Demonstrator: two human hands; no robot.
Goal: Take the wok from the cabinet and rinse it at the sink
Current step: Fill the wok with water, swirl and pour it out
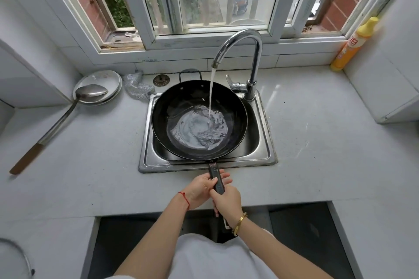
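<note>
Home kitchen, sink [145, 161], faucet [254, 52], plates [99, 79]

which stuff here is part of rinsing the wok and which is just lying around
In the job: wok, faucet running water into it, sink, left hand and right hand, both on the wok handle.

Lying about: ladle, plates, scrubber, yellow bottle.

The person wears a plain, pale grey-white top [204, 258], its rounded front filling the frame at 6 o'clock. Both forearms are bare, with no sleeve reaching them. A thin red string bracelet [184, 199] circles the left wrist, toward 7 o'clock from the frame's middle. A gold bangle [239, 224] sits on the right wrist, toward 5 o'clock, smooth and narrow.
</note>
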